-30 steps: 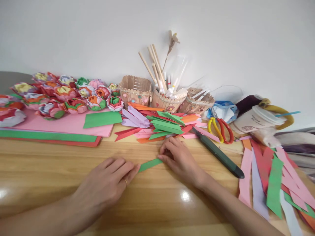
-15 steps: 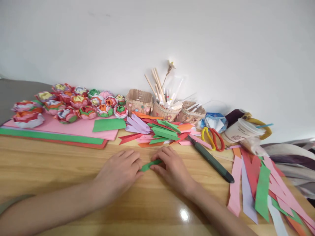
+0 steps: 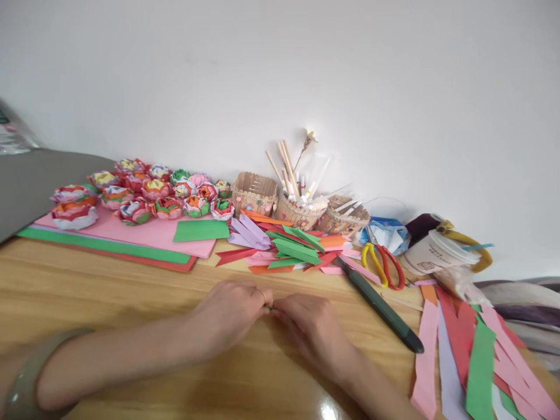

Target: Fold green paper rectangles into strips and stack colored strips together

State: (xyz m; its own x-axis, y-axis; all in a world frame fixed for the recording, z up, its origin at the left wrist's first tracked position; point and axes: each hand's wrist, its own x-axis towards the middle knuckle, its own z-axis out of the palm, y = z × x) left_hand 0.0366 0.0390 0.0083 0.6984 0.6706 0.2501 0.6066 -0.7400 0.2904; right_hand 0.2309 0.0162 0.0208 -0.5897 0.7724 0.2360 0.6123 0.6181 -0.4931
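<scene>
My left hand [image 3: 234, 309] and my right hand [image 3: 312, 321] meet over the wooden table, fingertips nearly touching. Between them they pinch a green paper strip [image 3: 272, 308], of which only a thin dark-green edge shows; the rest is hidden by the fingers. Both hands are closed. Just beyond them lies a pile of folded paper strips [image 3: 293, 251] in green, red, lilac, pink and orange. A dark green utility knife [image 3: 380, 306] rests on the table right of my right hand.
Several layered paper flowers [image 3: 155, 189] stand on stacked coloured sheets [image 3: 126, 230] at the left. Decorated baskets [image 3: 254, 195], one holding sticks, line the wall. Scissors [image 3: 387, 265], a tilted paper cup [image 3: 437, 251] and loose uncut-looking strips [image 3: 481, 364] occupy the right side.
The green strip lay flat and visible between my hands; now it is mostly covered by my fingers. My hands have come together. The whole view has shifted slightly.
</scene>
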